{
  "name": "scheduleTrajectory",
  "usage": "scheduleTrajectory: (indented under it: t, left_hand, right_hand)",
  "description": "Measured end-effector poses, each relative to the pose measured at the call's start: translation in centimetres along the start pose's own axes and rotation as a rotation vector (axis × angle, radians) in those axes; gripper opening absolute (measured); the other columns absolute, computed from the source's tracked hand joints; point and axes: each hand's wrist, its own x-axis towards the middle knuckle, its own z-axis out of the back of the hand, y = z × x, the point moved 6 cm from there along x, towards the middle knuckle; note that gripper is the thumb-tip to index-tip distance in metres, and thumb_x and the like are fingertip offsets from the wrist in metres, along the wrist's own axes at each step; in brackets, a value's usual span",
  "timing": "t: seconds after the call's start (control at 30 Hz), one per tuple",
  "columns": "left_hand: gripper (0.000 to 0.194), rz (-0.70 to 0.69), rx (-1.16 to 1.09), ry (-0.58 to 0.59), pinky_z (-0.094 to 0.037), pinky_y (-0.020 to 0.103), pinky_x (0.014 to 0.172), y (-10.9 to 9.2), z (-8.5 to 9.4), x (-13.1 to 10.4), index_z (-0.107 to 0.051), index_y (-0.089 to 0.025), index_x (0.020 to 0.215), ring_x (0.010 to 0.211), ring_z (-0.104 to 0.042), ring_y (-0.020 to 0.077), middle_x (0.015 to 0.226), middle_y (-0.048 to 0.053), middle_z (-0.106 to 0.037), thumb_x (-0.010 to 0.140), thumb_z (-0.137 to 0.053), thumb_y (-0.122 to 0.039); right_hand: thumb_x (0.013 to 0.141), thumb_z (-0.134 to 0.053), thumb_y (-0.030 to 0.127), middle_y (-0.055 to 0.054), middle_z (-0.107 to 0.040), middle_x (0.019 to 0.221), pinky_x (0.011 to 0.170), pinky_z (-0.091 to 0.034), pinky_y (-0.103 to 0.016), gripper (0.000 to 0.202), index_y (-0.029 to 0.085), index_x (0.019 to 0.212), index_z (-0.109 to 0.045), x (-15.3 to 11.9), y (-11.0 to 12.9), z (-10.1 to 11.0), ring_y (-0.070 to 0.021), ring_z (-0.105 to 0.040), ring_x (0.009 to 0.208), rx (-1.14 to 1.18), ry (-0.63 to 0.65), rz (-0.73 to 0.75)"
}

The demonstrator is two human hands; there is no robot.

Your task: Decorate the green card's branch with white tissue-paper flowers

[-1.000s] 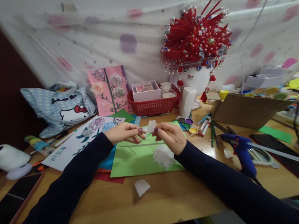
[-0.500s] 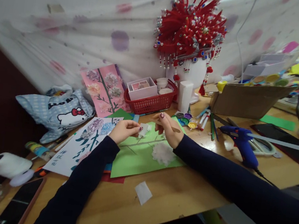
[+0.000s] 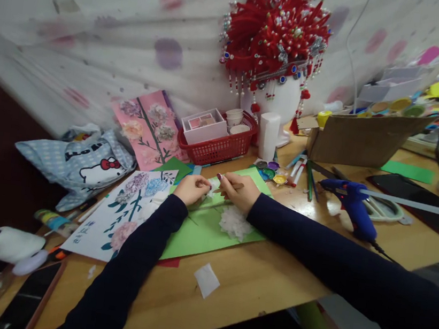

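While the left hand [image 3: 192, 189] pinches a small white paper piece [image 3: 214, 185] over the green sheet [image 3: 187, 240] and the right hand [image 3: 242, 192] grips a thin stick [image 3: 221, 190] close beside it, light pressure seems wise. Best avoid brushing the white flower [image 3: 236, 224] nearby.

The bench [image 3: 270, 268] is smooth, glossy wood. The green sheet [image 3: 190, 239] is matt paper; the ruffled white flower [image 3: 236, 223], slightly blurred, may be thin tissue. The red basket [image 3: 217, 152] is perforated plastic, the blue glue gun [image 3: 355, 204] smooth plastic.

Craft workspace, glue gun [image 3: 350, 199], paints [image 3: 268, 174], markers [image 3: 298, 170]
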Motion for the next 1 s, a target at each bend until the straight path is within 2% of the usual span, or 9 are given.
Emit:
scheduleTrajectory:
  t: [0.1,0.23,0.3,0.37,0.43,0.5,0.63,1.0]
  left_hand:
    - [0.023,-0.017,0.054,-0.031,-0.039,0.021,0.045,0.0,1.1,0.0,-0.063,-0.009,0.093,0.043,-0.049,0.0093,0.063,0.002,-0.062,0.076,-0.053,-0.022]
    - [0.031,-0.056,0.152,-0.073,-0.047,0.028,0.067,0.4,2.8,-0.4,-0.066,-0.009,0.095,0.069,-0.059,0.0173,0.083,0.009,-0.066,0.072,-0.057,-0.027]
    - [0.045,-0.082,0.284,-0.050,-0.046,0.032,0.080,0.7,3.1,-0.8,-0.063,-0.009,0.105,0.086,-0.060,0.0228,0.102,0.014,-0.063,0.068,-0.060,-0.035]
    - [0.072,-0.060,0.494,-0.007,-0.040,0.039,0.092,1.2,2.8,-1.3,-0.054,-0.010,0.122,0.109,-0.051,0.0321,0.125,0.018,-0.052,0.062,-0.064,-0.049]
    - [0.098,0.018,0.685,0.060,-0.031,0.049,0.098,2.0,2.4,-1.8,-0.040,-0.012,0.134,0.126,-0.031,0.0406,0.142,0.021,-0.033,0.054,-0.065,-0.062]
    - [0.109,0.088,0.791,0.130,-0.025,0.055,0.099,2.7,1.9,-2.2,-0.031,-0.016,0.140,0.132,-0.018,0.0436,0.149,0.020,-0.017,0.051,-0.061,-0.072]
    - [0.107,0.102,0.849,0.186,-0.021,0.059,0.099,3.2,1.4,-2.5,-0.025,-0.022,0.142,0.134,-0.012,0.0417,0.151,0.018,-0.009,0.055,-0.051,-0.078]
    - [0.106,0.102,0.867,0.206,-0.017,0.063,0.099,3.3,1.4,-2.4,-0.023,-0.023,0.143,0.134,-0.011,0.0425,0.151,0.017,-0.010,0.057,-0.050,-0.078]
  right_hand:
    - [0.090,-0.038,0.039,0.000,-0.061,0.052,0.048,-0.035,-0.018,0.038,0.017,0.063,-0.053,0.0,0.1,-0.2,-0.0086,-0.055,0.046,-0.019,0.010,0.013]
    - [0.091,-0.036,0.039,0.000,-0.060,0.052,0.048,-0.033,-0.019,0.040,0.017,0.063,-0.054,0.1,0.2,-0.4,-0.0085,-0.053,0.046,-0.069,0.006,0.061]
    - [0.091,-0.036,0.038,0.000,-0.060,0.052,0.049,-0.032,-0.019,0.040,0.017,0.063,-0.054,0.1,0.1,-0.5,-0.0083,-0.052,0.047,-0.073,0.008,0.071]
    - [0.091,-0.037,0.037,0.000,-0.060,0.053,0.049,-0.032,-0.018,0.039,0.017,0.062,-0.053,0.0,0.2,-0.6,-0.0080,-0.052,0.047,-0.066,0.016,0.075]
    - [0.090,-0.039,0.036,0.000,-0.061,0.054,0.049,-0.032,-0.019,0.038,0.017,0.060,-0.052,0.0,0.3,-0.7,-0.0078,-0.052,0.047,-0.067,0.023,0.076]
    - [0.089,-0.041,0.035,0.000,-0.061,0.054,0.049,-0.031,-0.019,0.037,0.017,0.059,-0.052,0.0,0.4,-0.8,-0.0079,-0.052,0.047,-0.083,0.027,0.072]
    - [0.089,-0.042,0.034,-0.001,-0.061,0.053,0.047,-0.031,-0.019,0.036,0.017,0.058,-0.052,0.0,0.2,-1.1,-0.0080,-0.051,0.046,-0.093,0.041,0.062]
    - [0.088,-0.042,0.034,-0.002,-0.062,0.056,0.048,-0.037,-0.018,0.032,0.017,0.063,-0.051,0.2,-0.2,-2.3,-0.0088,-0.056,0.048,-0.014,0.109,0.024]
